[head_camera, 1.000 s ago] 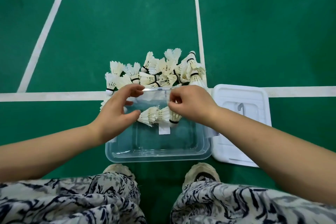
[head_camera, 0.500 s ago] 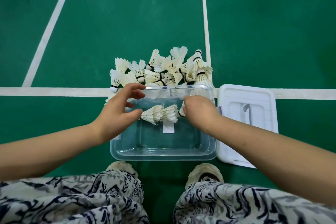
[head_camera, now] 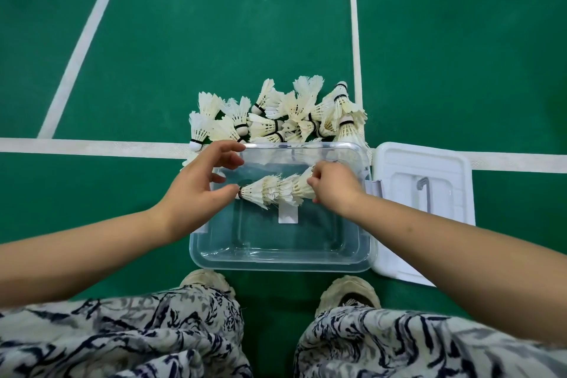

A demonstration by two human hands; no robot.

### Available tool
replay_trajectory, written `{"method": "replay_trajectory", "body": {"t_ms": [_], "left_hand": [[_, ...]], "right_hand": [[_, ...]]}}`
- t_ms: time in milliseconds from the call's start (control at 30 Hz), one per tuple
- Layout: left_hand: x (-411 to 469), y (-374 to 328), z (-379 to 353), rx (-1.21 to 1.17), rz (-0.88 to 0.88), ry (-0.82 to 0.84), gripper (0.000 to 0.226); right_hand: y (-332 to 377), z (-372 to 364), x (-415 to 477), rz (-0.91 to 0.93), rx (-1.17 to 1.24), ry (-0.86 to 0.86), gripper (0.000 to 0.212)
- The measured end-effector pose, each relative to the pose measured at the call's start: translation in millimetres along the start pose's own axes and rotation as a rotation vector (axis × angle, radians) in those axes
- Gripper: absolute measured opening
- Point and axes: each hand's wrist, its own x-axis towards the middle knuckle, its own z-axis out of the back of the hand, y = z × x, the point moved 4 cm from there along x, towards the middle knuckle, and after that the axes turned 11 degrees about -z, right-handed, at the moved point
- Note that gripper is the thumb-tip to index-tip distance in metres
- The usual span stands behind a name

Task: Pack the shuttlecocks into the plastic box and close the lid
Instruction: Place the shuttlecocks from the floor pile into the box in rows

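Note:
A clear plastic box (head_camera: pixel 276 258) stands open on the green floor in front of my feet. A nested row of white shuttlecocks (head_camera: pixel 273 190) lies across its far half. My right hand (head_camera: pixel 334 190) grips the feathered right end of that row. My left hand (head_camera: pixel 199 187) is at the row's cork end, thumb touching it, fingers spread and curved over the box's left rim. A pile of several loose shuttlecocks (head_camera: pixel 276 116) lies just beyond the box. The white lid (head_camera: pixel 423 209) lies flat to the right of the box.
White court lines (head_camera: pixel 356 40) cross the green floor behind the pile and under the lid. My two shoes (head_camera: pixel 349 294) and patterned trouser legs (head_camera: pixel 122 334) sit directly below the box. A white label (head_camera: pixel 287 215) shows on the box.
The row of shuttlecocks has sunk lower into the box with my right hand still on its end. My left thumb has come up against the cork end.

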Motion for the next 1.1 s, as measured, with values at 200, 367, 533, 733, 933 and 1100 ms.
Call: {"method": "replay_trajectory", "body": {"t_ms": [200,367,533,733,933,1100], "left_hand": [[-1,3,2,-0.016,0.02,-0.009,0.044],[-1,6,3,-0.014,0.024,-0.009,0.045],[0,3,0,-0.016,0.012,0.011,0.045],[7,-5,-7,-0.016,-0.016,0.039,0.044],[30,-29,-7,-0.06,-0.048,0.05,0.042],[53,-48,4,-0.031,-0.095,0.041,0.039]], "right_hand": [[-4,-7,5,-0.084,0.205,0.098,0.011],[-3,-15,7,-0.112,0.241,0.152,0.008],[-8,-17,5,-0.143,0.105,0.174,0.025],[-1,-4,-11,-0.128,0.194,0.086,0.031],[26,40,-25,0.114,0.359,-0.124,0.008],[39,79,-12,0.148,0.444,-0.264,0.008]]}}
